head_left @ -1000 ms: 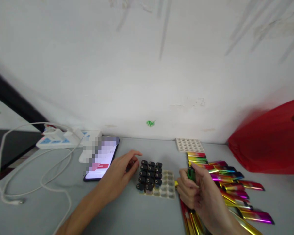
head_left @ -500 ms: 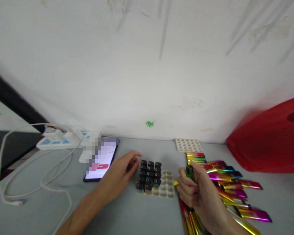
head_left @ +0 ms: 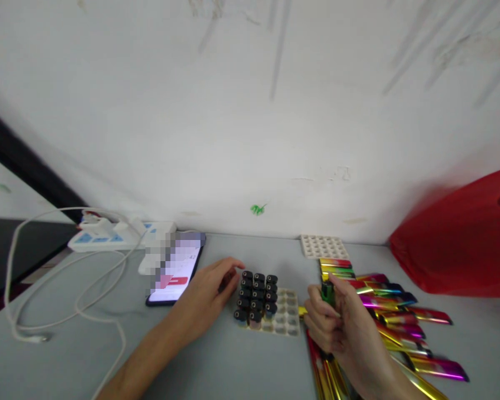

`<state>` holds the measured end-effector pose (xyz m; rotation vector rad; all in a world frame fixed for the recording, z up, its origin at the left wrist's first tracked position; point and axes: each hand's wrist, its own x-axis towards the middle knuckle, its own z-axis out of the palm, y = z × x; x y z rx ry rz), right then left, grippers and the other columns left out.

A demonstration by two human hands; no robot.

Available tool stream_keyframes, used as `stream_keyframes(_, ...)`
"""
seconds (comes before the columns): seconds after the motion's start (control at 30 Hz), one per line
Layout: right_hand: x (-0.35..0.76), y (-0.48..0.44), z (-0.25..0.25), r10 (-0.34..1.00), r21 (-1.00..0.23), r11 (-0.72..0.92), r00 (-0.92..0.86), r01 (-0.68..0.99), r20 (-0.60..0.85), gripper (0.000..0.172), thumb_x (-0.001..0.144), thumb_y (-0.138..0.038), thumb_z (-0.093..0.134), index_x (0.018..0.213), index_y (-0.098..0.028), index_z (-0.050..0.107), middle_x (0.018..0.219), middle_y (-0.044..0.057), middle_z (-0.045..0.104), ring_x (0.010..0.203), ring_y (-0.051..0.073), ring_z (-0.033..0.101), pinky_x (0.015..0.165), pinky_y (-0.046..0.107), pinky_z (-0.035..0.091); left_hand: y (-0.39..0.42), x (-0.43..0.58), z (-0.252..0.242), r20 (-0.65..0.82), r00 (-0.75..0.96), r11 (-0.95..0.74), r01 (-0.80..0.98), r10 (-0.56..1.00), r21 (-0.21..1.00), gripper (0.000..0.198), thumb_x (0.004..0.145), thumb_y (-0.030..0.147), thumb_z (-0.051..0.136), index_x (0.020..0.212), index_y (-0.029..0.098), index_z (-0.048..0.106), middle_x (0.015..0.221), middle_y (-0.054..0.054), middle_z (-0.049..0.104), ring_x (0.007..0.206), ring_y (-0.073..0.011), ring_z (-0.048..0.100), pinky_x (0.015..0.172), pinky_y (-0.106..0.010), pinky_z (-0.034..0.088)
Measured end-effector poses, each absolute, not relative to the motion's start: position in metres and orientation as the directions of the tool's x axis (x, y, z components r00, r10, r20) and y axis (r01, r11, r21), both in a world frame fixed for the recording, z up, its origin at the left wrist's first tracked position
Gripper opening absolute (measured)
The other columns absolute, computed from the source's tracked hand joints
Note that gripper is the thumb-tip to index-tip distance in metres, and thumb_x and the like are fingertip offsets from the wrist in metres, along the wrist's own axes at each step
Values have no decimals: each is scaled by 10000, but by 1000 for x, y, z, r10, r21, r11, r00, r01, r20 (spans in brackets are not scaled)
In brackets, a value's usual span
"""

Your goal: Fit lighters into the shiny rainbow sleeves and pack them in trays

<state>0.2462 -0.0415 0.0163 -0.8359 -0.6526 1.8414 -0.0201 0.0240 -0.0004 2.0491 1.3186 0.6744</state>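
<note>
The right hand (head_left: 337, 322) is gripping a small green-and-black piece (head_left: 328, 293), just beside the tray (head_left: 291, 312). The left hand (head_left: 210, 289) is lying loosely curled, apparently holding nothing, next to black-topped pieces (head_left: 257, 296); whether it is touching them, I cannot tell. Those pieces are standing in the tray's left part, which looks nearly done; right-hand columns, seemingly remaining, are showing open cups. Shiny strips (head_left: 435, 366) are lying farther right on the table (head_left: 233, 369).

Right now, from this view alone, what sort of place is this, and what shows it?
Probably a makeshift desk workspace against a wall: a power strip and phone share the grey tabletop with a tray of black-topped pieces.
</note>
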Motion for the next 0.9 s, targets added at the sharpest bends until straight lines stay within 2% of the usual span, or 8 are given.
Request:
stream_keyframes(0.3,245,-41,21,926,-747,-373,-275,-550,-260,611,916,-682,670,625,-246,355,549,-121,167,475,76,81,430,247,123,24,-21,-1,96,385,-331,608,918,721,236,1098,353,498,1142,236,698,1021,-41,761,904,-242,704,815,-330,504)
stream_keyframes(0.6,242,-43,19,916,-751,-398,-179,-527,-360,579,816,-653,744,623,-250,375,546,-131,154,476,70,56,422,244,67,24,-20,1,85,385,-325,619,919,715,263,1106,372,488,1138,230,706,1024,-44,749,904,-239,694,813,-338,502)
stream_keyframes(0.8,242,-40,23,918,-752,-393,-185,-529,-350,619,836,-727,737,652,-239,404,570,-129,145,502,78,50,434,238,77,24,-21,1,80,389,-323,615,918,719,262,1108,361,478,1151,227,699,1038,-51,752,917,-243,699,827,-341,503)
stream_keyframes(0.9,241,-40,22,928,-769,-370,-159,-522,-338,603,842,-743,742,711,-236,444,584,-119,210,508,83,78,441,233,97,25,-20,2,76,398,-327,613,914,719,265,1109,363,474,1137,228,700,1041,-52,756,921,-245,701,835,-341,504)
